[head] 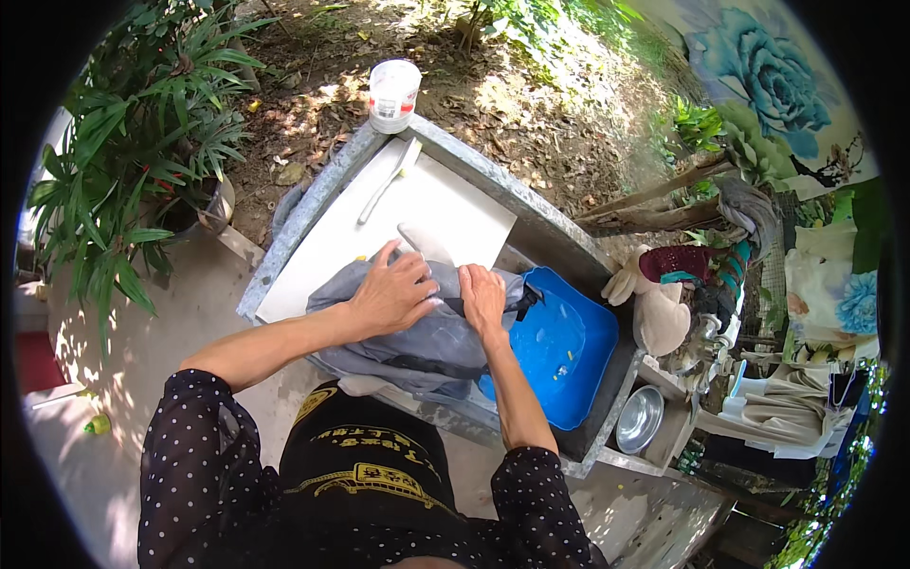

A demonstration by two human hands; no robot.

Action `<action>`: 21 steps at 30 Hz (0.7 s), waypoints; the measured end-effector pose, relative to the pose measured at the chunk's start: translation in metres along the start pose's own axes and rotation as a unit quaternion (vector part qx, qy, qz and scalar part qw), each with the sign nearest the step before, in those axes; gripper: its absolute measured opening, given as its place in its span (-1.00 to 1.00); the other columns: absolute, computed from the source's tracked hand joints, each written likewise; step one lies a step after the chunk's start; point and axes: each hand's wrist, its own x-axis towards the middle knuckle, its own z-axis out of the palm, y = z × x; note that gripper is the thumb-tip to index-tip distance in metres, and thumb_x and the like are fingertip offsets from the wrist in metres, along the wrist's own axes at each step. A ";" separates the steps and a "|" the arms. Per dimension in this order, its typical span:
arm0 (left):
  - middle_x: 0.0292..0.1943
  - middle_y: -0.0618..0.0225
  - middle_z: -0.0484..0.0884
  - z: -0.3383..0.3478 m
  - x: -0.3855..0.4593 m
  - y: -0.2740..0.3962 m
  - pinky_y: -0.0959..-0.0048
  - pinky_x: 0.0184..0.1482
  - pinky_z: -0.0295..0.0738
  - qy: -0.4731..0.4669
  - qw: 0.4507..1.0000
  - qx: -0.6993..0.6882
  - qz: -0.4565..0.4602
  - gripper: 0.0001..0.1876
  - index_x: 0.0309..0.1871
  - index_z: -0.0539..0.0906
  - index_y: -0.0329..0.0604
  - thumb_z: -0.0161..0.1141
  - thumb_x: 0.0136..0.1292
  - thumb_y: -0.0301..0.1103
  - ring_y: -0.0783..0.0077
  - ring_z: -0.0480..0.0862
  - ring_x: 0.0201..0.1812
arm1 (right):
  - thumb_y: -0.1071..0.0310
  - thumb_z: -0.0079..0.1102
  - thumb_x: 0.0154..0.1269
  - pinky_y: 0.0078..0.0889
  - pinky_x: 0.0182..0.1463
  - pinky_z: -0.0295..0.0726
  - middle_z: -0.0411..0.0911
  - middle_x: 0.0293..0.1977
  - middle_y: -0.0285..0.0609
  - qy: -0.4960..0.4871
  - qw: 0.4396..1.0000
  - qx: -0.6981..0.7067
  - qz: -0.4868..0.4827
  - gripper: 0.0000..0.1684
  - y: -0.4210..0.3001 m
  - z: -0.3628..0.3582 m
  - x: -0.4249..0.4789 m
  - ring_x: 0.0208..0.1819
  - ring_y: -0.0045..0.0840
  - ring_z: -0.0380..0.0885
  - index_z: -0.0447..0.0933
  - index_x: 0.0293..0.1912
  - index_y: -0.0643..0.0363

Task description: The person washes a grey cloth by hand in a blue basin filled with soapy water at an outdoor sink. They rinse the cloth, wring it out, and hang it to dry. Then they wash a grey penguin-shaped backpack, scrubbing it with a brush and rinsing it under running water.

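Observation:
A wet-looking grey cloth item with black straps lies bunched over the near part of a stone wash sink. On the cloth rests my left hand, fingers bent and partly spread; what its fingertips grip cannot be told. Close to its right, my right hand has its fingers curled on the cloth by a black strap. That strap reaches over the edge of a blue plastic basin holding some water. Beyond my hands, a brush with a long handle lies on the white slab.
A white plastic tub stands on the sink's far corner. Right of the sink are a metal bowl, taps and hanging gloves. Potted plants stand at left; floral cloth hangs at right.

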 end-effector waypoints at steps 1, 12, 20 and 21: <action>0.05 0.19 0.47 -0.003 0.000 0.000 -0.19 0.20 0.18 0.002 0.997 -0.013 -0.071 -0.50 0.13 0.53 0.01 0.26 0.16 0.01 0.03 0.41 0.17 | 0.16 -0.03 0.40 -0.05 0.02 0.33 0.55 -0.25 -0.08 -0.003 1.000 0.000 0.003 -0.70 -0.002 0.001 -0.004 -0.12 -0.18 0.49 0.53 -0.23 0.19; -0.38 0.20 0.66 0.070 0.035 -0.039 0.22 -0.16 0.50 -0.153 0.946 -0.089 -0.272 -0.69 -0.29 0.63 -0.18 0.16 0.28 -0.09 0.16 0.66 -0.22 | 0.12 -0.18 0.49 0.10 -0.35 0.51 0.60 -0.46 0.10 -0.050 0.985 -0.072 0.148 -0.57 -0.013 0.029 0.010 -0.42 0.04 0.60 0.50 -0.36 0.21; -0.17 0.02 0.62 0.066 0.040 -0.072 0.22 0.03 0.49 -0.115 0.941 -0.158 -0.275 -0.40 0.08 0.59 -0.19 0.28 0.11 0.09 0.09 0.60 -0.05 | 0.00 0.08 0.36 -0.17 -0.10 0.49 0.63 -0.32 0.01 -0.018 0.956 0.232 0.179 -0.57 0.013 0.010 0.030 -0.26 -0.14 0.59 0.60 -0.21 0.22; -0.10 0.01 0.59 0.051 0.034 -0.081 0.21 0.05 0.49 -0.123 0.945 -0.188 -0.236 -0.30 0.17 0.54 -0.15 0.32 0.05 0.13 0.10 0.58 0.01 | 0.00 0.10 0.35 -0.20 -0.04 0.48 0.63 -0.26 -0.02 -0.047 0.943 0.285 0.167 -0.56 0.021 -0.005 0.018 -0.21 -0.17 0.58 0.61 -0.15 0.21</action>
